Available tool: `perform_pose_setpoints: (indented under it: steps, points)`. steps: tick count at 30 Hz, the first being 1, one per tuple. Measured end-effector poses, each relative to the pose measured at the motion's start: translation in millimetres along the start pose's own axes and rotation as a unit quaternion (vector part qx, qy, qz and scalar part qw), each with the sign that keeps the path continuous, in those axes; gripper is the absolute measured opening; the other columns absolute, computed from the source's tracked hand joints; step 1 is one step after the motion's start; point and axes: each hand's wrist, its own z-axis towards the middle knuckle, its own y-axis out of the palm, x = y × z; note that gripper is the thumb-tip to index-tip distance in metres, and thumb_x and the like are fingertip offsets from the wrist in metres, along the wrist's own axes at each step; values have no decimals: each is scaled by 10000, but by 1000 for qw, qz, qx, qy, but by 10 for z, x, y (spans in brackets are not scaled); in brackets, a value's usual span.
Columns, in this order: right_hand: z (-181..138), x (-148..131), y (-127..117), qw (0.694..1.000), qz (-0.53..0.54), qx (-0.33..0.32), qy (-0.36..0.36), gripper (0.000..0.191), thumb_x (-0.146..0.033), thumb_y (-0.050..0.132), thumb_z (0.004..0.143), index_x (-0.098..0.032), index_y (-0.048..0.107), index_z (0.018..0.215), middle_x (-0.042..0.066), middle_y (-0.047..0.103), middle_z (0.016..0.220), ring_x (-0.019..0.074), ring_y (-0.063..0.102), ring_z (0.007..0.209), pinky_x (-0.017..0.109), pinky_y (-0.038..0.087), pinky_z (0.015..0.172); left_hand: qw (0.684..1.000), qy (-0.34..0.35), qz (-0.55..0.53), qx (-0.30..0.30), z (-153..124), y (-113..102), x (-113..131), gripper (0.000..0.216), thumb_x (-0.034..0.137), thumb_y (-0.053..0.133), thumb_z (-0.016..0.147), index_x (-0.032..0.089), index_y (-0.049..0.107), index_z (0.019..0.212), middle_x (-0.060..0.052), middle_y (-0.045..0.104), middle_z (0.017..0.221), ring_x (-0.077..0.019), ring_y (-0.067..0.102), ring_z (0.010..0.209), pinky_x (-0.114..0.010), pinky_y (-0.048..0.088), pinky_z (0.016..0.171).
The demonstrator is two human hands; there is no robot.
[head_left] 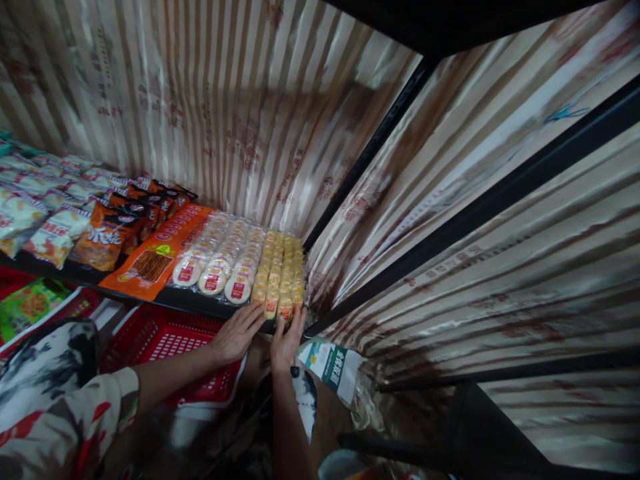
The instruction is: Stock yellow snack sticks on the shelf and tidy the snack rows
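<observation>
Rows of small yellow wrapped cakes (280, 270) stand at the right end of a dark shelf. My left hand (240, 332) touches their front left corner, its fingers stretched forward. At the front right, my right hand (287, 341) rests its spread fingers against the nearest packs. Neither hand is closed round a pack. Left of the yellow rows lie rows of round white wrapped cakes (214, 275) with red labels. Beside those is a flat orange snack packet (159, 257).
Orange-and-black snack bags (106, 233) and white snack bags (59, 230) fill the shelf's left. Below sits a red plastic basket (177, 340). A black metal post (367, 157) rises behind the cakes, before striped sheeting (240, 100). A clear bag with a green label (333, 367) lies lower right.
</observation>
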Motion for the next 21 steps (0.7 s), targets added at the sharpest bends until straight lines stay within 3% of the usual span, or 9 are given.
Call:
perform_pose_setpoints:
  steps: [7,14,21]
  points:
    - [-5,16,-11,999,-17,-35,-8,555,-421,266,948,-101,382,1387,178,271,1483,242,200,1392,463,264,1089,999,20,40,-28,173,18,16,561,150,409,855,143,347,1412,-83,287,1503,-246,113,1417,-466,135,1141]
    - [-8,13,5,1000,-7,-23,-3,594,-442,286,941,-59,355,1389,204,306,1460,243,234,1379,451,267,1089,998,31,58,-14,185,35,14,545,140,381,868,109,333,1411,-105,290,1498,-238,114,1418,-469,96,1141]
    - [29,-11,5,1000,3,2,20,639,-460,295,929,-41,292,1412,228,253,1476,266,200,1392,485,258,1086,996,62,50,-30,408,9,-18,538,220,391,914,165,283,1438,-77,256,1515,-213,132,1417,-447,101,1142]
